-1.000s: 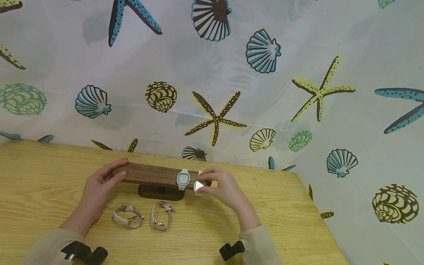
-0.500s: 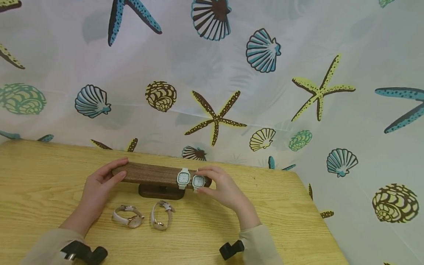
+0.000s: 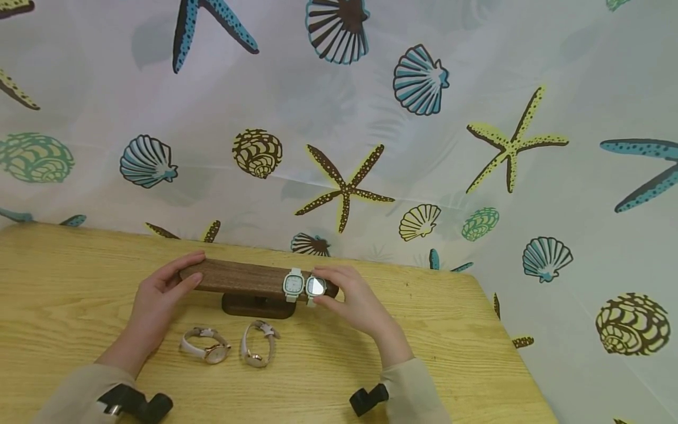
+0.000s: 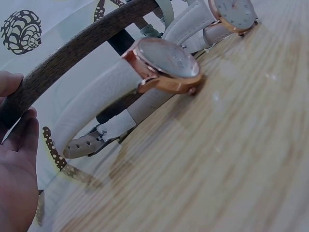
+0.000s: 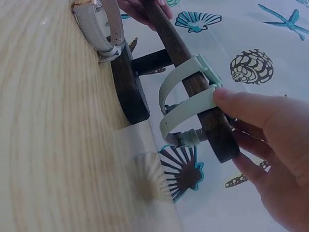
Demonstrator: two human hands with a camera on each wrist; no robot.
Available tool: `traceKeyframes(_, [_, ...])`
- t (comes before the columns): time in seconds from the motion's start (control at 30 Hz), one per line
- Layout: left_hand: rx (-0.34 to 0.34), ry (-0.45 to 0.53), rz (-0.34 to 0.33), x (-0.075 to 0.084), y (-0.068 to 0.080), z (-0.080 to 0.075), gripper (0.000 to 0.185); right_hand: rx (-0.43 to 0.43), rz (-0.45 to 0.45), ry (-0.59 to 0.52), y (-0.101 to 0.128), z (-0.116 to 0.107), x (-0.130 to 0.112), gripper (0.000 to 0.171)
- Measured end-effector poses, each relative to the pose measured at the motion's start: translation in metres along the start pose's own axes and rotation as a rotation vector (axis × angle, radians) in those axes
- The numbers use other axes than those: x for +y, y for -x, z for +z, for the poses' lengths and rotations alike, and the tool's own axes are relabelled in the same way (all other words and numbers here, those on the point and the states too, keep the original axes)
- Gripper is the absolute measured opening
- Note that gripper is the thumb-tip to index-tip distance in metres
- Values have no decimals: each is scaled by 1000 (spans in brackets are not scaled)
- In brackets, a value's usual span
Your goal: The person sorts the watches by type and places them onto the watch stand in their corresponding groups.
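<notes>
Wooden stand (image 3: 241, 278) gripped by left hand (image 3: 156, 300); right hand (image 3: 355, 300) pinches mint watch (image 3: 315, 287).

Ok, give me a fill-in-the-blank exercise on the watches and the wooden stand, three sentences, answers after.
The number of pale green square-faced watches looped on the dark wooden stand bar is ____.
The two white-strapped, rose-gold round watches lie on the light wooden ____.
The left hand holds the bar's ____ end, while the right hand touches the outer green watch.
Missing words: two; table; left
</notes>
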State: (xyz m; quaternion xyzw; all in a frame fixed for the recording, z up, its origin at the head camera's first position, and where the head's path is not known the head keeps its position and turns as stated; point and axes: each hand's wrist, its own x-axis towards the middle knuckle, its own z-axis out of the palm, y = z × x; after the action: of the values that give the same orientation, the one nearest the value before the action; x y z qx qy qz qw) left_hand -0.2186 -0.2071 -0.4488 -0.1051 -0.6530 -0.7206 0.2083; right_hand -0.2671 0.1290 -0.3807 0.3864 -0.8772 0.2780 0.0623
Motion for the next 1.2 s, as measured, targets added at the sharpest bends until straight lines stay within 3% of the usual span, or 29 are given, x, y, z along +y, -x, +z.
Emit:
traceKeyframes(0.33, [-9, 9, -1, 2, 1, 0, 39, 36, 81, -245, 2, 8, 16, 52])
traceKeyframes(0.77, [-11, 21, 5, 1, 1, 0, 40, 135, 105, -732, 7, 24, 37, 59])
traceKeyframes(0.9, [-7, 18, 11, 1, 1, 0, 39, 194, 92, -812, 11, 29, 28, 58])
traceKeyframes(1.2, [-10, 6, 16, 2, 2, 1, 38, 336, 119, -840, 22, 41, 16, 57])
